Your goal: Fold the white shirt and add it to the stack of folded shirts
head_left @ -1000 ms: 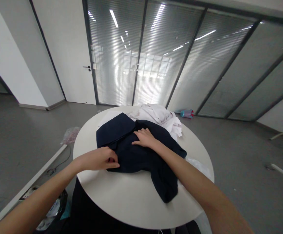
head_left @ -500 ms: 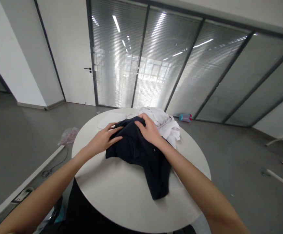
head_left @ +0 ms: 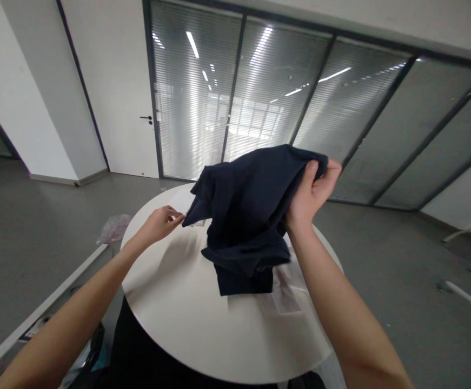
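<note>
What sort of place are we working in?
Probably an office: a glass partition with blinds, a plain white door with a lever handle, and a round white table.

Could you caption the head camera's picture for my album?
Over a round white table, the left hand pinches a corner of a dark garment while the right hand holds it up.

Surface: one, round, white. Clear plastic: flat, toward the right edge. Flat white piece: partly hidden, near the far left edge.
</note>
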The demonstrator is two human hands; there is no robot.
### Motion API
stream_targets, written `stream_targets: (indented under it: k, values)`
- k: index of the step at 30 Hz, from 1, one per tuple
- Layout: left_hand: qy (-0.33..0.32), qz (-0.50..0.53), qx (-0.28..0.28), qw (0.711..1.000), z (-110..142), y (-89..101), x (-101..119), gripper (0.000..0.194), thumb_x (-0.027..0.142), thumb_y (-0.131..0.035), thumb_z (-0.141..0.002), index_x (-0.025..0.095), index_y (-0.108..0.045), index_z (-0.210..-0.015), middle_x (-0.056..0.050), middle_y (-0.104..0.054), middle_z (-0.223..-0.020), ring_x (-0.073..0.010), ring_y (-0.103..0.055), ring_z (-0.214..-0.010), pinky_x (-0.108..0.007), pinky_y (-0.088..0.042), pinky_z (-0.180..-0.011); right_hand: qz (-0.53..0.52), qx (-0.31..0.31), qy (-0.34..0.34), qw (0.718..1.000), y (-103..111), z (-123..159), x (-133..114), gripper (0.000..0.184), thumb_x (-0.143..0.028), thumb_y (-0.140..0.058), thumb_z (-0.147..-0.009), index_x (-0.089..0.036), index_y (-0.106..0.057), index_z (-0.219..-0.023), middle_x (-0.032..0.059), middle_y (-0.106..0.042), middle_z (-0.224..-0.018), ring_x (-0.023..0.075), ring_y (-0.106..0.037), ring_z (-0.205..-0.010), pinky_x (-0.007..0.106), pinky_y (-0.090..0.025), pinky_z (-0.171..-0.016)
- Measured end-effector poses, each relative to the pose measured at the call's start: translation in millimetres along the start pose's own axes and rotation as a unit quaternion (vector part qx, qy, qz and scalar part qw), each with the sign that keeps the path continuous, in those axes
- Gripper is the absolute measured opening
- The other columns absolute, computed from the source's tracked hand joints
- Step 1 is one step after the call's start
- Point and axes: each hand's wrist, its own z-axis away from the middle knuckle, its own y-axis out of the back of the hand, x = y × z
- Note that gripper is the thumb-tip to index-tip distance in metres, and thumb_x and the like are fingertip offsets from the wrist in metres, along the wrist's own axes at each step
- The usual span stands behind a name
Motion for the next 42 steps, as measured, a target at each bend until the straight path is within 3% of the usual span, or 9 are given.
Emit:
stream_targets:
  k: [6,12,18,21,24,27,35,38,42]
  values:
    - [-0.046,0.079,0.261,0.961,7,9.7,20,0.057,0.06,-0.04,-0.095,0.019,-0.064,-0.126,-0.014,-0.056,-0.126,-0.025,-0.06,-0.113,-0.037,-0.054,-0.09,-0.047,-0.217,-0.032,0.975,-8,20,-18,0.019,-0.042,-0.051,-0.096,-0.025,-0.052,-0.103,0.0035,-0.056,-0.095,0.02,-0.06,-0.1,0.035,-0.052,-0.087]
    - [-0.182,0.124,0.043,0.974,31,-8.8,88,0.099,0.068,-0.072,-0.071,0.019,-0.036,-0.15,-0.017,-0.052,-0.141,-0.0363,-0.052,-0.129,-0.047,-0.046,-0.104,-0.172,-0.452,-0.059,0.873,-18,67,-46,0.032,-0.044,-0.057,-0.093,-0.027,-0.054,-0.12,0.0038,-0.064,-0.114,0.0195,-0.062,-0.106,0.036,-0.052,-0.096]
    - [-0.059,0.205,0.257,0.943,17,-18.0,97,0.049,0.054,-0.069,-0.082,0.019,-0.062,-0.116,-0.007,-0.07,-0.113,-0.0272,-0.065,-0.109,-0.04,-0.052,-0.099,-0.138,-0.382,-0.101,0.908,-4,79,-43,0.051,-0.053,-0.057,-0.091,-0.03,-0.05,-0.136,0.0079,-0.049,-0.147,0.0251,-0.048,-0.134,0.045,-0.042,-0.109]
    - [-0.015,0.292,0.351,0.89,5,-22.5,97,0.047,0.056,-0.061,-0.088,0.02,-0.062,-0.119,-0.007,-0.069,-0.118,-0.0252,-0.063,-0.115,-0.038,-0.05,-0.103,-0.121,-0.417,-0.137,0.89,-1,102,-29,0.1,-0.059,-0.077,-0.071,-0.031,-0.028,-0.153,0.0088,-0.023,-0.162,0.029,-0.025,-0.149,0.05,-0.029,-0.118]
    - [-0.006,0.313,0.273,0.91,-8,-40.0,101,0.05,0.058,-0.055,-0.091,0.016,-0.065,-0.117,-0.009,-0.069,-0.118,-0.0279,-0.062,-0.116,-0.04,-0.049,-0.103,-0.154,-0.44,-0.233,0.854,-5,131,-21,0.121,-0.053,-0.085,-0.061,-0.028,-0.017,-0.157,0.0114,-0.032,-0.158,0.0275,-0.035,-0.144,0.048,-0.033,-0.117]
    - [-0.027,0.209,0.174,0.962,-22,-56.4,96,0.05,0.057,-0.053,-0.092,0.013,-0.07,-0.108,-0.014,-0.066,-0.118,-0.0308,-0.06,-0.116,-0.044,-0.044,-0.106,-0.132,-0.375,-0.313,0.862,-7,133,-16,0.088,-0.049,-0.082,-0.065,-0.024,-0.047,-0.141,0.0091,-0.063,-0.13,0.0263,-0.06,-0.118,0.045,-0.047,-0.105]
    - [-0.045,-0.106,0.033,0.993,-40,-57.9,11,0.052,0.041,-0.062,-0.088,0.02,-0.057,-0.136,-0.013,-0.06,-0.134,-0.0301,-0.055,-0.123,-0.045,-0.043,-0.105,0.156,-0.094,-0.115,0.977,-1,-17,46,0.062,-0.041,-0.07,-0.076,-0.018,-0.057,-0.132,0.0148,-0.056,-0.133,0.0311,-0.053,-0.122,0.052,-0.041,-0.105]
    - [0.021,-0.221,-0.016,0.975,-38,-63.7,-19,0.062,0.042,-0.068,-0.084,0.021,-0.052,-0.14,-0.016,-0.05,-0.146,-0.0342,-0.041,-0.138,-0.052,-0.035,-0.11,0.357,-0.169,-0.074,0.916,-3,-34,85,0.063,-0.034,-0.067,-0.079,-0.023,-0.053,-0.14,0.0181,-0.029,-0.156,0.0393,-0.045,-0.13,0.063,-0.034,-0.105]
    - [0.029,-0.257,-0.1,0.961,-34,-69.6,-38,0.065,0.039,-0.071,-0.079,0.027,-0.052,-0.14,-0.013,-0.04,-0.154,-0.0379,-0.027,-0.146,-0.065,-0.02,-0.114,0.458,-0.474,-0.091,0.747,-7,7,132,0.06,-0.048,-0.069,-0.081,-0.026,-0.059,-0.135,0.0193,-0.027,-0.158,0.0439,-0.046,-0.127,0.068,-0.034,-0.1]
